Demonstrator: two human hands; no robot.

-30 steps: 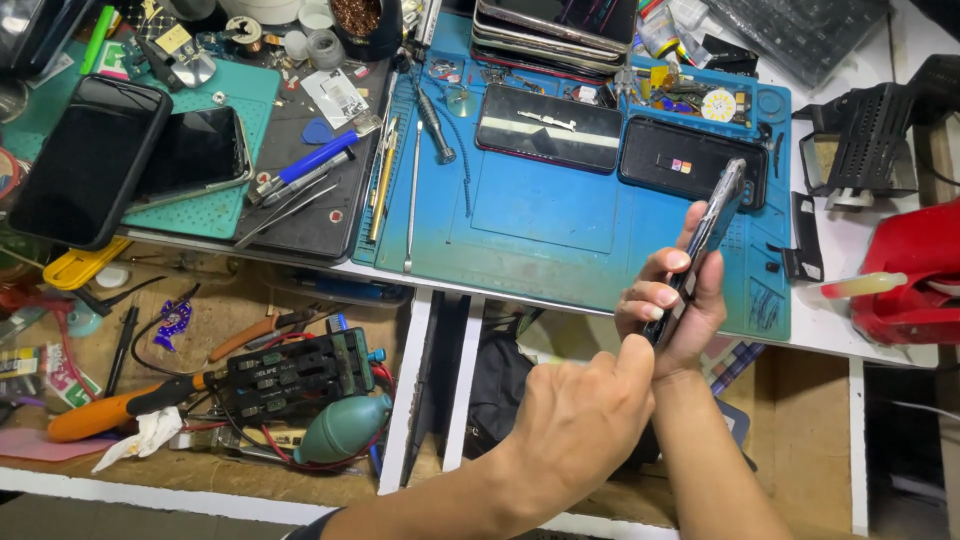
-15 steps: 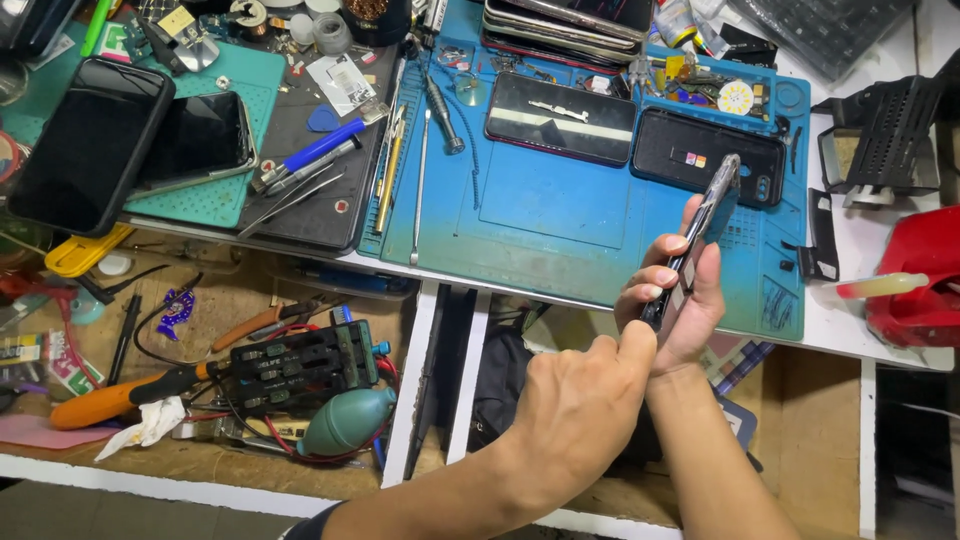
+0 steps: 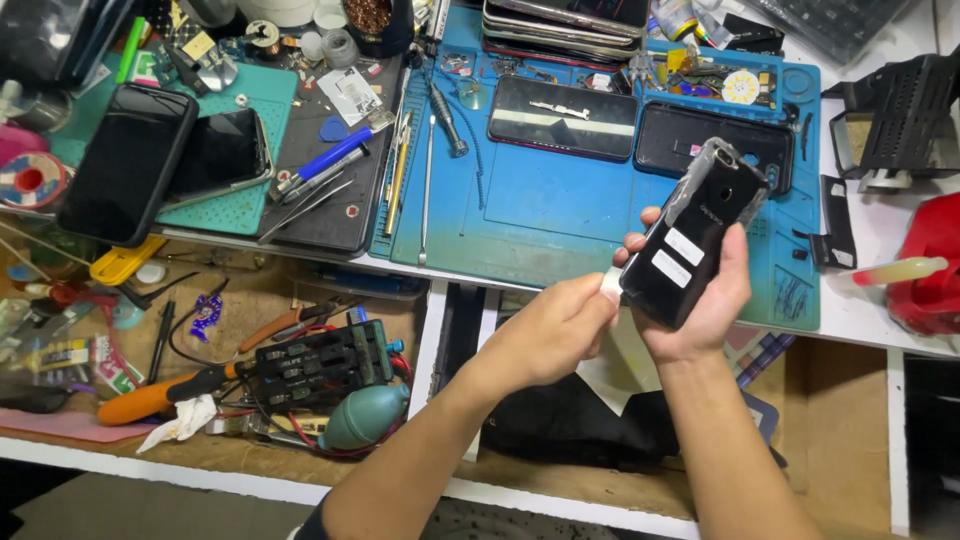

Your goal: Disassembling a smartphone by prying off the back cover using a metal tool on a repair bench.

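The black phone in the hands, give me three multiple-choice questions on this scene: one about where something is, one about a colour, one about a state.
1. Where does the green rubber blower lie?
A. on the blue mat
B. on the lower shelf, beside the black clamp block
C. in the red bin

2. What colour is the work mat under the two dark phones lying flat on it?
A. blue
B. yellow
C. white

3. How is the black phone held?
A. flat on the mat
B. lifted, gripped by the right hand, left hand at its lower edge
C. inside a drawer

Answers: 1 B, it sits low on the shelf by the block. 2 A, its bare surface is blue. 3 B, the right hand's fingers wrap it above the bench edge.
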